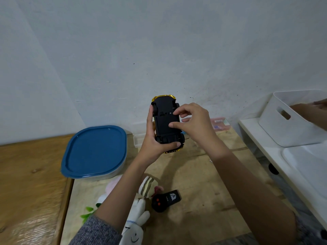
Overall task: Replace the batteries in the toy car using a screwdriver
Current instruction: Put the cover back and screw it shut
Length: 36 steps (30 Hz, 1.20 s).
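I hold a gold toy car [165, 124] upside down above the wooden table, its black underside facing me. My left hand [154, 142] grips the car's left side and rear end, thumb along the left wheel and fingers curled under the back. My right hand [192, 124] comes in from the right with bent fingers. Its thumb tip rests on the battery cover [163, 127] and its index fingertip sits by the small screw [170, 113], pinching at the cover. No screwdriver or battery is in view.
On the wooden table [194, 174] lie a black remote control [166, 200], plush toys [139, 214] and a blue-lidded container [95, 151]. Clear plastic boxes [219, 123] sit behind the car. Another person's hand [316, 105] reaches into a white basket [286, 124] at the right.
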Available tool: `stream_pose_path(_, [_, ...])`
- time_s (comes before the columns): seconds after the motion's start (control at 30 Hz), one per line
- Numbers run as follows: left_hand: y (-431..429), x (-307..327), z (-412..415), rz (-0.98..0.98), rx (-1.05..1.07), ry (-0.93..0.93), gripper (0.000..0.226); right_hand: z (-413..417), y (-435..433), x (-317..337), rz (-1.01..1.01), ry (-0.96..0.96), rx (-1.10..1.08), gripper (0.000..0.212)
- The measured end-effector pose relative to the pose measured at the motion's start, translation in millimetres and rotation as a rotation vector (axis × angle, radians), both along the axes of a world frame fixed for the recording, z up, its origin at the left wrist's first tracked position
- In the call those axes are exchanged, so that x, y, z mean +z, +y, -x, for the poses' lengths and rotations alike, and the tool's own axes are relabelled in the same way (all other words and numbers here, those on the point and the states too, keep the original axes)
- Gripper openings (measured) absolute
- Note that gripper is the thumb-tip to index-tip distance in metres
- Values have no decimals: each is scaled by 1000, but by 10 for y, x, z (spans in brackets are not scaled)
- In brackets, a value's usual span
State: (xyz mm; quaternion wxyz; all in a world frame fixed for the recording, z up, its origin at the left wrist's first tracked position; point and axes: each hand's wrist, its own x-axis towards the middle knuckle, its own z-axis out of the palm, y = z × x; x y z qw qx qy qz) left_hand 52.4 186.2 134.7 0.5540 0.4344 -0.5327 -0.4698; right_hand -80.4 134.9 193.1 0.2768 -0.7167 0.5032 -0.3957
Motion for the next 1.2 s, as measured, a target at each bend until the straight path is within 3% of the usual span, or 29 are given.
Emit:
stream_pose_path(0.1, [20, 43, 18, 10, 26, 10, 107, 2, 21, -2, -66, -74, -29, 39])
stream_pose_path(0.2, [9, 92, 41, -5, 78, 74, 74, 20, 20, 4, -194, -198, -41, 53])
stream_pose_path(0.3, [-47, 110, 42, -52, 97, 144, 57, 24, -3, 16, -262, -235, -28, 53])
stream_pose_path(0.7, [-35, 94, 127, -35, 105, 48, 50, 57, -35, -61, -382, -335, -125, 30])
stream_pose_path(0.97, [-61, 68, 123, -54, 72, 129, 55, 57, -23, -122, -391, -457, -117, 20])
stream_pose_path(1.2, [-106, -96, 122, -111, 90, 135, 53, 74, -20, -272, -347, -351, -102, 26])
